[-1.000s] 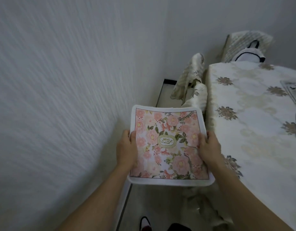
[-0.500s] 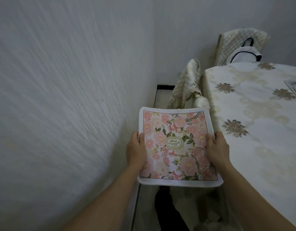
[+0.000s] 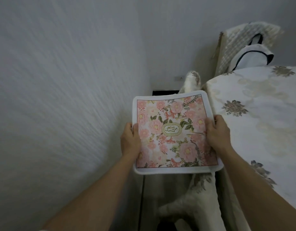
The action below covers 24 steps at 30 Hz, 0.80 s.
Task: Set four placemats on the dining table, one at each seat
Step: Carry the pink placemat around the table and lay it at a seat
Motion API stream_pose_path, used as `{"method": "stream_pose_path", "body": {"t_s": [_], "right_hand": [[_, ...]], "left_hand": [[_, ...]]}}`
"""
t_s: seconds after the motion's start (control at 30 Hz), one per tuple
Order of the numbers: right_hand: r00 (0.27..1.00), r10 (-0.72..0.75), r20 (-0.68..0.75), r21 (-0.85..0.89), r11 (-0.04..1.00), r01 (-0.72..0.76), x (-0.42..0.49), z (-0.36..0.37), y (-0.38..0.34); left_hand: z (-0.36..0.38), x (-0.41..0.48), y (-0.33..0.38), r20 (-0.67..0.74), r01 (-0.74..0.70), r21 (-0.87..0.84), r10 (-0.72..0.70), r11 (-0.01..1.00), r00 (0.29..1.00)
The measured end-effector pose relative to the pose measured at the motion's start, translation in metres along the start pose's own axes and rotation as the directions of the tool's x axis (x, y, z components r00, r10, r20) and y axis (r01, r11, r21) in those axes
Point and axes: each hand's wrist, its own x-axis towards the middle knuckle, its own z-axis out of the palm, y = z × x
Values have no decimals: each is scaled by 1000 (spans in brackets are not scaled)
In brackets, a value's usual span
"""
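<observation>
Head view showed your left hand (image 3: 129, 140) and right hand (image 3: 218, 134) clasped on a floral placemat (image 3: 174, 132), carried beside the desk (image 3: 264, 117); next, lay it flat at a seat.

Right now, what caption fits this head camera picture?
Both hands hold a floral placemat beside the table.

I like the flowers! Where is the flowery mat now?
The flowery mat is mid-view, held between left hand and right hand, just left of the table.
</observation>
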Motion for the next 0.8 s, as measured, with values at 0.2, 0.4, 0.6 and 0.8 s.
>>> {"method": "stream_pose_path", "body": {"t_s": [0.2, 0.4, 0.6, 0.8], "right_hand": [[999, 47, 2, -2, 999, -47, 64, 16, 0], [997, 74, -25, -6, 997, -75, 123, 32, 4], [993, 101, -66, -14, 995, -102, 199, 56, -4], [977, 132, -167, -77, 986, -147, 291, 84, -16]], "left_hand": [[38, 63, 12, 40, 16, 14, -17, 1000, 999], [70, 120, 25, 94, -4, 8, 4, 1000, 996], [114, 206, 37, 124, -24, -19, 26, 1000, 992], [176, 323, 54, 234, -56, -33, 62, 998, 970]]}}
